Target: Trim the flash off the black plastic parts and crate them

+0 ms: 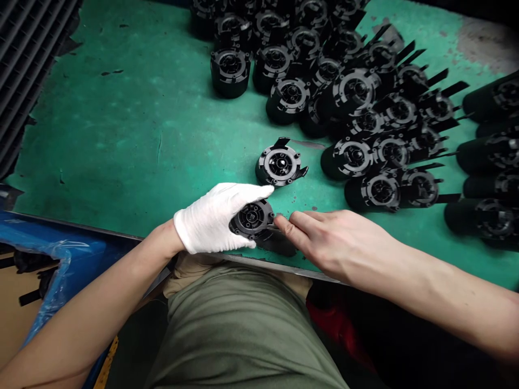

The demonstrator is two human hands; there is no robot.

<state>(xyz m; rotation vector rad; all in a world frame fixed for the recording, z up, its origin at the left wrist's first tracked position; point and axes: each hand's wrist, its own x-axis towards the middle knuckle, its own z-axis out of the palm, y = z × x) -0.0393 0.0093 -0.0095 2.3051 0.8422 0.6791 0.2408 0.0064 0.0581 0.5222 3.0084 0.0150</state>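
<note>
My left hand (pixel 219 219), in a white glove, is closed around a black round plastic housing (pixel 250 217) near the table's front edge. The housing's ribbed end faces up, with small screw lugs on its rim. My right hand (pixel 324 232) is bare, its fingers curled and pinched at the right side of that rim. A thin, pale, metal-looking tool (pixel 269 228) shows between its fingertips and the housing; most of it is hidden, so its exact kind cannot be told. Just behind stands another black housing (pixel 280 163) with projecting tabs, close to my gloved fingertips.
Many similar black housings (pixel 292 97) stand in a cluster at the back and right of the green tabletop (pixel 121 119). More lie on their sides at the far right. Black ribbed trays (pixel 32 59) occupy the left back. A blue plastic-lined box (pixel 81 259) sits below the front left edge.
</note>
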